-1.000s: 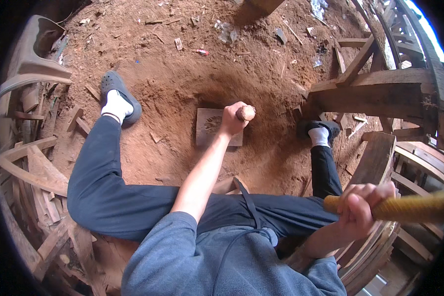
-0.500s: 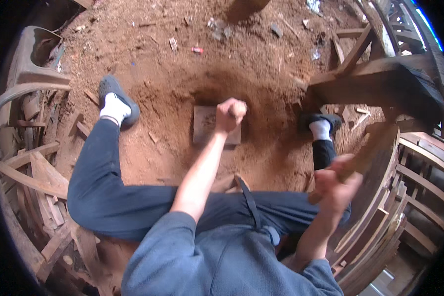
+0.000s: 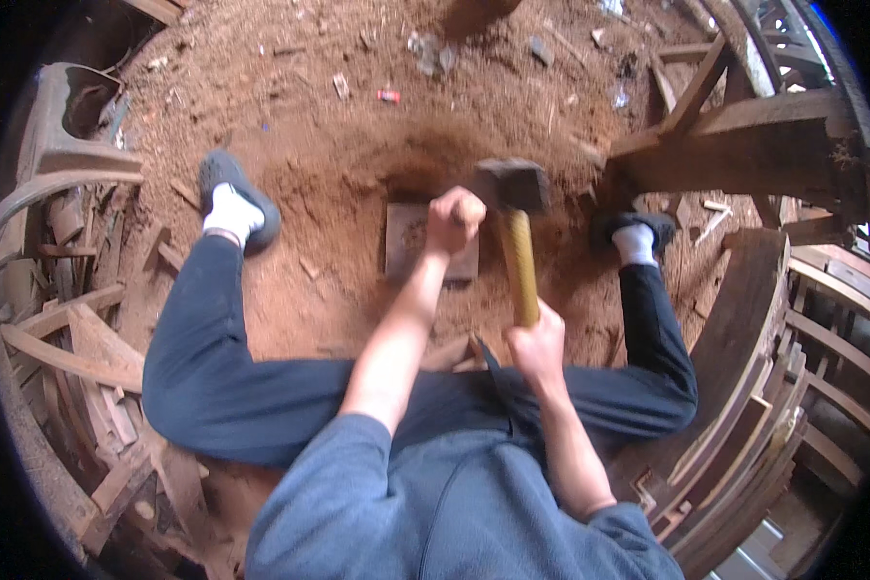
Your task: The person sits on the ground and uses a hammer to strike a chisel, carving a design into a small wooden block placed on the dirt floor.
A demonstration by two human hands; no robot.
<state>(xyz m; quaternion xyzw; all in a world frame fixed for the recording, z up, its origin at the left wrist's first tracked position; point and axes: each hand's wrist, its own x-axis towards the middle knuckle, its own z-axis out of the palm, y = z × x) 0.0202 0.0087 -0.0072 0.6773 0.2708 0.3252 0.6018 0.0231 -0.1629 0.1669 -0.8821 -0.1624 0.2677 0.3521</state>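
Note:
My right hand is closed around the lower end of a hammer's yellow-brown handle. The hammer's dark, blocky head is up in the middle, just right of my left hand. In that left fist stands a round wooden handle, its pale end facing up; the rest of this tool is hidden below the fingers. Under my left hand a flat, square wooden block lies in a hollow of brown sawdust or soil, with rough marks on its top face.
My shod feet rest on either side of the hollow. A heavy timber beam juts in at the right. Curved wooden pieces are stacked along my right side, and more scraps pile up at the left. Litter dots the ground ahead.
My right hand has swung the hammer from the raised right side in toward the middle, beside my left fist. The left hand has stayed over the block with the wooden handle.

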